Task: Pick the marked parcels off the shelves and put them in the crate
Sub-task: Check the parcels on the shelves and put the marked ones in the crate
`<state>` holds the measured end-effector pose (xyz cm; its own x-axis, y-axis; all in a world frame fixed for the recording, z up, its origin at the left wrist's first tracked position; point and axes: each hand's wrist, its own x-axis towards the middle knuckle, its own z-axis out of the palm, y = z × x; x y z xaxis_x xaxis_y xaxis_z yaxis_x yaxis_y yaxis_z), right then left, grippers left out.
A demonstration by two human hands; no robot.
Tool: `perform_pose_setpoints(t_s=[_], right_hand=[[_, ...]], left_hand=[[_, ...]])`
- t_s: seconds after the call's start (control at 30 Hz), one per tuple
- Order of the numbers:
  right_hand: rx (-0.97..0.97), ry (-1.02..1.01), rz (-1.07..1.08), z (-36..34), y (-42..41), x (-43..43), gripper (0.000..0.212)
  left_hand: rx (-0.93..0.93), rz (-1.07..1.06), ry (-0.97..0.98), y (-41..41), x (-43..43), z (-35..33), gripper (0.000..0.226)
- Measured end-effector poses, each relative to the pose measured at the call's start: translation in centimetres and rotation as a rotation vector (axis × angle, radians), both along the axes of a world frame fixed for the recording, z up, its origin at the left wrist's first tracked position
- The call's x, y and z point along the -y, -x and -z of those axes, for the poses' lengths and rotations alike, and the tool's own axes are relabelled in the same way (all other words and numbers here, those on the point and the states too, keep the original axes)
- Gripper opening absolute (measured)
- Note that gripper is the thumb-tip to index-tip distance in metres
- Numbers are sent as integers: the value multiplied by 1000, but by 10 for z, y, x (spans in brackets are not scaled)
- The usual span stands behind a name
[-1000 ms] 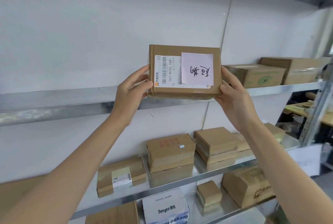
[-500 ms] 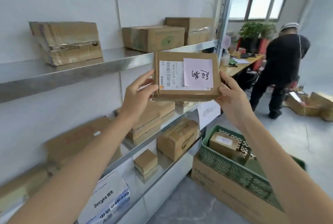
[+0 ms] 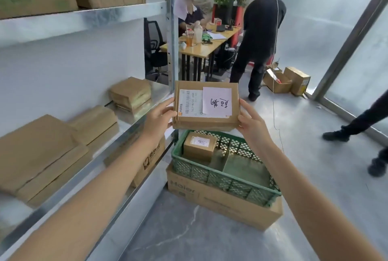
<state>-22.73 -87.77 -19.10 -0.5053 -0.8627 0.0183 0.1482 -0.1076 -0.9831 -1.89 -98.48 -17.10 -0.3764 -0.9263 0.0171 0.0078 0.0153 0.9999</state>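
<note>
So the flat brown cardboard parcel with a white shipping label and a pale pink handwritten note (image 3: 206,105) is up in the air, held between both hands, right above the far edge of the green plastic lattice crate (image 3: 225,179). The left hand (image 3: 158,119) has its grip clamped on the parcel's left edge, thumb on the front face and fingers tucked behind. The right hand (image 3: 251,123) pinches the right edge the same way. Both arms are stretched out forward.

Inside the crate there's already a small brown cardboard box with a white sticker (image 3: 199,145), sitting in the far left corner; the rest of the crate floor is bare. The crate sits on top of a big brown cardboard carton with printed lettering (image 3: 222,200), which is on the grey floor (image 3: 184,233).

To the left runs a metal shelf rack (image 3: 117,141) with more plain brown parcels (image 3: 131,92) lying on it. Further back, a person in black clothes (image 3: 259,36) stands next to a wooden tabletop (image 3: 201,48).
</note>
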Motion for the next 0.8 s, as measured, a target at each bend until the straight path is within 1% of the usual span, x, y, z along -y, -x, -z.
perform_pose_setpoints(t_s=[0.1, 0.27, 0.5, 0.67, 0.8], right_hand=[[54, -88, 75, 36, 29, 20, 50], [118, -244, 140, 102, 70, 65, 51], [289, -390, 232, 192, 110, 133, 55], [346, -541, 281, 261, 126, 169, 55], [372, -611, 259, 315, 143, 197, 53]], left_hand=[[69, 48, -81, 37, 29, 36, 43], [159, 118, -214, 93, 89, 103, 42], [281, 152, -384, 146, 168, 193, 44], [414, 212, -468, 169, 209, 264, 45], [465, 166, -505, 190, 235, 322, 45]])
